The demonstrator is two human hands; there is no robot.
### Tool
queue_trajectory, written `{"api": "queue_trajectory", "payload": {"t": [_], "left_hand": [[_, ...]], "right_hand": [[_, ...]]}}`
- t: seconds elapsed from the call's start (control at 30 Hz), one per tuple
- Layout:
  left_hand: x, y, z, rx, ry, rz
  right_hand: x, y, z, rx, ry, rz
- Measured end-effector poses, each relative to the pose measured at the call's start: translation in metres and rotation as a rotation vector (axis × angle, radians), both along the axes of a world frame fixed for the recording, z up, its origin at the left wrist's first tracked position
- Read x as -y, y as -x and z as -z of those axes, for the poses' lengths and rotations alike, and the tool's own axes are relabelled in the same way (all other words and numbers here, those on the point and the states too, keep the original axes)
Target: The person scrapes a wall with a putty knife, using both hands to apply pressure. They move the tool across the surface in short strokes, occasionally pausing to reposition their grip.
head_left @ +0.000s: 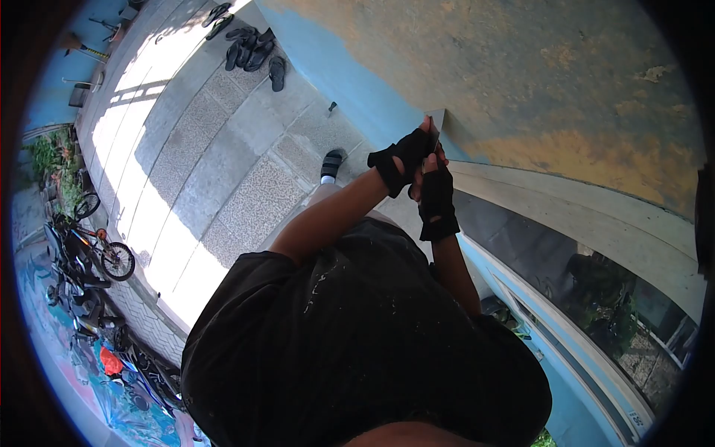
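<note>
A flat metal scraper blade (438,128) stands edge-on close to the wall (521,89), where blue paint meets a patchy brown and ochre surface. My left hand (407,158), in a black fingerless glove, is closed on the scraper, its fingertips by the blade's upper part. Just below it my right hand (436,195), gloved the same way, closes its fingers round the scraper's lower end. The two hands nearly touch. Whatever handle the scraper has is hidden by the fingers.
A pale window ledge (514,190) runs under the wall patch, with a dark glass pane (544,231) beside it. Several sandals (249,52) lie on the paved floor (253,197). A bicycle (104,249) and motorbikes (82,305) stand at the far left.
</note>
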State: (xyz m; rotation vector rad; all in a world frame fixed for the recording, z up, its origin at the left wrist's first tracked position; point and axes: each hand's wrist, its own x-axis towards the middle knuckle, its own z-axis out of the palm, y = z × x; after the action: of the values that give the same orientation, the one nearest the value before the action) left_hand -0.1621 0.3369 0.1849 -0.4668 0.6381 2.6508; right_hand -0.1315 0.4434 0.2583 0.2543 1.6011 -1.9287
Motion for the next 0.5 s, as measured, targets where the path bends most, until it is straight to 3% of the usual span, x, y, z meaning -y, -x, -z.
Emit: {"api": "queue_trajectory", "payload": {"t": [0.1,0.17,0.23,0.33,0.4,0.47,0.5], "left_hand": [[-0.001,0.004,0.001,-0.013,0.048,0.101],[-0.008,0.004,-0.001,-0.046,-0.095,-0.003],[-0.008,0.003,0.001,-0.036,-0.028,0.015],[-0.005,0.003,0.001,-0.047,-0.008,0.055],[-0.008,0.002,0.018,-0.06,-0.054,0.067],[-0.015,0.002,0.033,-0.572,0.883,-0.096],[-0.013,0.003,0.028,-0.571,0.88,-0.101]], "right_hand": [[-0.007,0.003,-0.002,-0.07,-0.163,-0.078],[-0.009,0.006,-0.022,-0.139,-0.262,-0.115],[-0.012,0.008,-0.03,-0.211,-0.357,-0.152],[-0.025,0.018,-0.026,-0.028,-0.41,-0.227],[-0.029,0.026,-0.024,0.108,-0.21,-0.302],[-0.031,0.027,-0.02,0.133,-0.206,-0.329],[-0.031,0.027,-0.018,0.161,-0.201,-0.353]]}}
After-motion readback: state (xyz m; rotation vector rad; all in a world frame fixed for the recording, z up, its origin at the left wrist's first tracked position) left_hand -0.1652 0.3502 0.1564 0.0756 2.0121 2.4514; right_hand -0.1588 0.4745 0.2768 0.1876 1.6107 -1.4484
